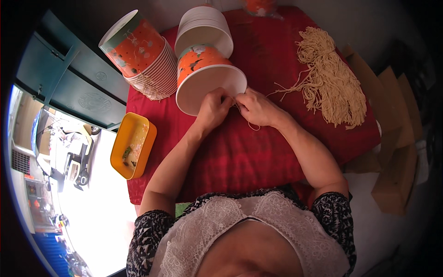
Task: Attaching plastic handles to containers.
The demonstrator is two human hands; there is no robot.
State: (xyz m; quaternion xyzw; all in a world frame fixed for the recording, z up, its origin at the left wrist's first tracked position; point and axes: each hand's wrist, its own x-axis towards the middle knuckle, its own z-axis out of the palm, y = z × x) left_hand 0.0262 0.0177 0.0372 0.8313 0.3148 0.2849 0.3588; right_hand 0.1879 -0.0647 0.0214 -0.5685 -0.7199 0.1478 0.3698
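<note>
An orange-printed paper bucket (203,87) lies tipped on the red-covered table, its white open mouth towards me. At the near right part of its rim my left hand (213,110) and my right hand (259,109) meet. Both are closed, fingertips pinched on a thin beige string (251,126). A loose end of the string curls below my right hand. How the string runs at the bucket's rim is mostly hidden by my fingers. Right of my hands lies a thick bundle of beige strings (330,81), some strands trailing towards the bucket.
Nested paper buckets (150,76) lean at the back left, and a white stack of buckets (203,25) lies behind the held one. A yellow bin (147,138) with scraps stands at the left table edge. Cardboard boxes (394,180) are at the right; an open teal door (87,87) is left.
</note>
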